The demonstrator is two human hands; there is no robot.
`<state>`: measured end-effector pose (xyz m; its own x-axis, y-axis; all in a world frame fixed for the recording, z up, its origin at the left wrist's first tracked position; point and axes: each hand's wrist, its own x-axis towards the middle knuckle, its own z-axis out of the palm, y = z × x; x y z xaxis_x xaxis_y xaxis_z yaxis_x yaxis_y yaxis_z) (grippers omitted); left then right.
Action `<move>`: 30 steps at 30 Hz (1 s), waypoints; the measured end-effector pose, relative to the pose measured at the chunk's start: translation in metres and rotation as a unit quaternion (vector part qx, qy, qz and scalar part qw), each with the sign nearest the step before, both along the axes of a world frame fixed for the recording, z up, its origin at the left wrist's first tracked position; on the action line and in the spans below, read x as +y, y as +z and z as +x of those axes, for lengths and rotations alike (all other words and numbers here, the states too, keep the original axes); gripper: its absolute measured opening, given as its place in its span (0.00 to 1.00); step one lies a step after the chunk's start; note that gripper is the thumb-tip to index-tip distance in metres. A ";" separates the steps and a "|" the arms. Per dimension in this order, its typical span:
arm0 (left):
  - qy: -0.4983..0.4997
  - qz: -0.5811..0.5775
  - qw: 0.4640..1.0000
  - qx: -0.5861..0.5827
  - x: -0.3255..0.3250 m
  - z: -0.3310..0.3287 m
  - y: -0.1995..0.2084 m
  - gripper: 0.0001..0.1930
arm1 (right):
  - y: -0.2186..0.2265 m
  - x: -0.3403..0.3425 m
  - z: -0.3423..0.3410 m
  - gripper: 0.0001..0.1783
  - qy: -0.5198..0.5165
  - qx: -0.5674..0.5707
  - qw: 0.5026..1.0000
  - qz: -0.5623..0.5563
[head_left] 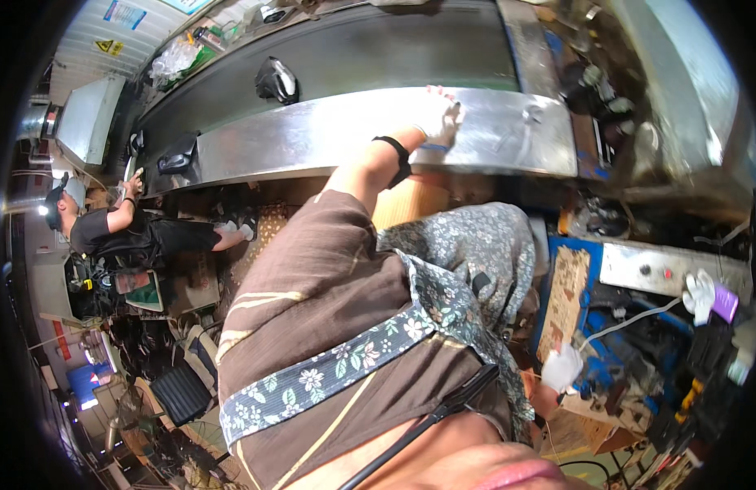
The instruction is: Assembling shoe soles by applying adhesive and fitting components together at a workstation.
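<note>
My left hand (443, 116), in a white glove with bare fingertips, rests on the shiny steel ledge (312, 131) beside a conveyor belt. Its fingers are stretched toward the belt side, and I see nothing held in them. A black strap (392, 162) circles that wrist. Lower right, my right hand (562, 369) wears a white glove too and is beside a blue machine (611, 335) with a pale cord (631, 321). The fingers there are too blurred to read. On the dark belt (394, 53) lies a glossy black shoe (276, 80).
Another black shoe-like piece (178, 153) sits near the ledge's left end, where a co-worker (116, 224) stands with hands at the belt. A steel control panel (668, 268) with buttons, a white glove (699, 296) and a purple object (724, 302) are at right.
</note>
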<state>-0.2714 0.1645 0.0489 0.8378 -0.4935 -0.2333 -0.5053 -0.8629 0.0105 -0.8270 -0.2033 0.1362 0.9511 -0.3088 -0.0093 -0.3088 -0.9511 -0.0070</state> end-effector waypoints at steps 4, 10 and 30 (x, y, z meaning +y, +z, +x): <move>-0.030 -0.071 0.995 -0.069 0.122 -0.020 -0.012 0.28 | -0.016 -0.020 0.023 0.09 -0.143 0.184 0.973 -0.002; 0.268 -0.206 0.928 -0.156 0.449 -0.038 -0.042 0.16 | -0.011 0.012 0.049 0.19 -0.358 0.247 0.898 0.068; -0.026 -0.177 0.976 -0.128 0.093 0.012 -0.012 0.35 | -0.029 -0.002 0.021 0.36 -0.482 -0.026 0.854 -0.194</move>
